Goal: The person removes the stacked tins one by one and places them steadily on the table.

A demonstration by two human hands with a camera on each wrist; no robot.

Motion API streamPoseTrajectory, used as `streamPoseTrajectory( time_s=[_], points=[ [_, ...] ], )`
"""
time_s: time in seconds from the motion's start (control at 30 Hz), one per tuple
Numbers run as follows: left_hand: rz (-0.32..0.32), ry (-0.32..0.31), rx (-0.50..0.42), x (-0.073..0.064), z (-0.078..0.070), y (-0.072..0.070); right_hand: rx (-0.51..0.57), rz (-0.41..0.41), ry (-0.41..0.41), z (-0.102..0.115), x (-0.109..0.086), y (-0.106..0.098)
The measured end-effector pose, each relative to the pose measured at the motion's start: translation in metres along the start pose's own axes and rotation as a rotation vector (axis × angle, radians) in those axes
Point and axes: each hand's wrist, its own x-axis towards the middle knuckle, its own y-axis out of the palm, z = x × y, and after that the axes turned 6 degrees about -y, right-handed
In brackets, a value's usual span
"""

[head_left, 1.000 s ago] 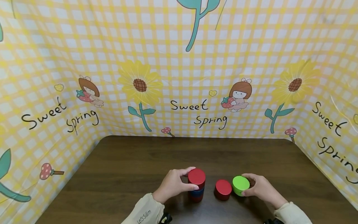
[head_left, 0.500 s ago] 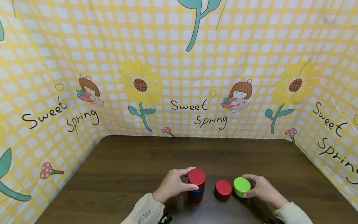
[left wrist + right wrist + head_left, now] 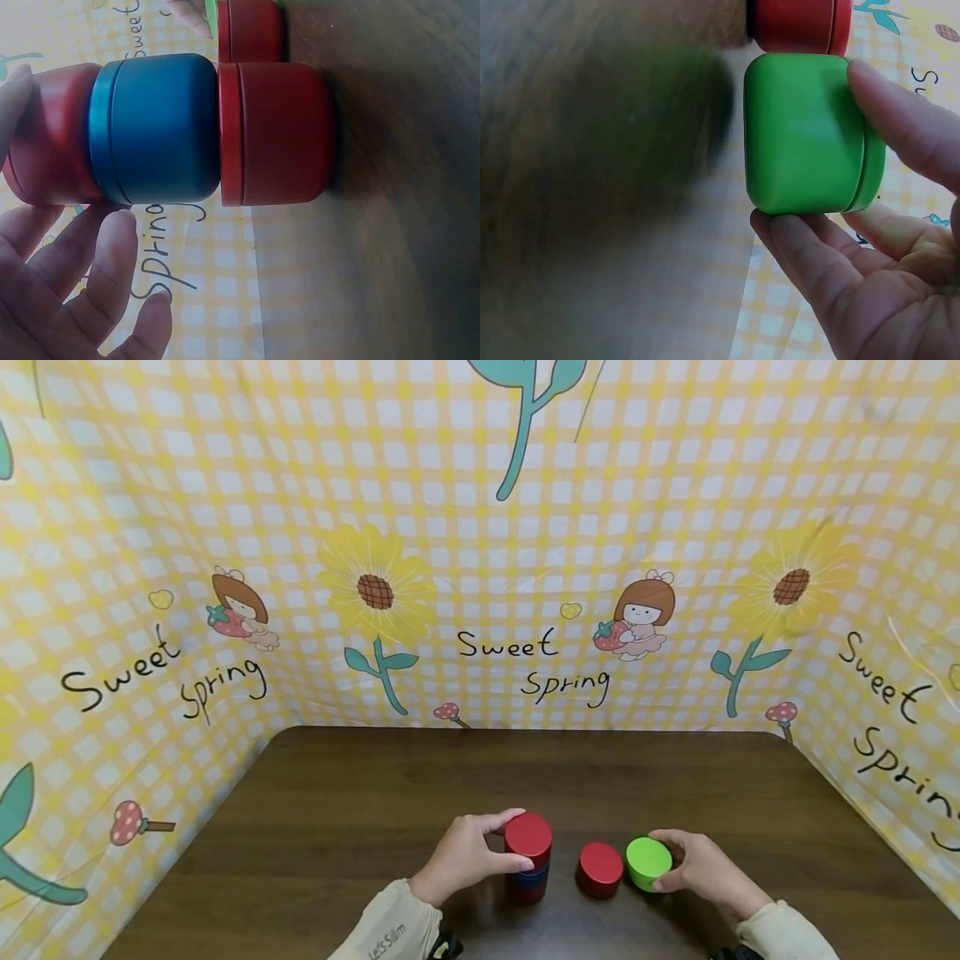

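Three round lidded tins form an upright stack: a red tin (image 3: pixel 528 835) on top, a blue tin (image 3: pixel 157 127) in the middle and another red tin (image 3: pixel 281 135) at the bottom. My left hand (image 3: pixel 472 856) holds the top red tin from the left, thumb in front and fingers behind. In my right hand (image 3: pixel 701 864) a green tin (image 3: pixel 648 860) is pinched between thumb and fingers. A single red tin (image 3: pixel 599 867) stands between the stack and the green tin. Whether the green tin touches the table, I cannot tell.
The dark wooden table (image 3: pixel 375 793) stretches behind and to both sides of the tins. A yellow checked cloth (image 3: pixel 510 568) with printed flowers and lettering hangs around its back and sides.
The green tin has moved slightly right and nearer to me, away from the single red tin, with the right hand on it. The left hand and stack have stayed in place.
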Motion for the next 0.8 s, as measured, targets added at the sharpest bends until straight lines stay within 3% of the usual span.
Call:
streamPoseTrajectory(
  time_s=[0.33, 0.8],
  points=[
    [0.056, -0.026, -0.024, 0.0021, -0.0018, -0.0035, -0.109, -0.032, -0.002, 0.0004, -0.0012, 0.0029],
    [0.062, -0.043, -0.038, 0.0007, -0.0052, -0.0042, -0.111, -0.045, -0.03, -0.0019, -0.0037, 0.0039]
  ],
)
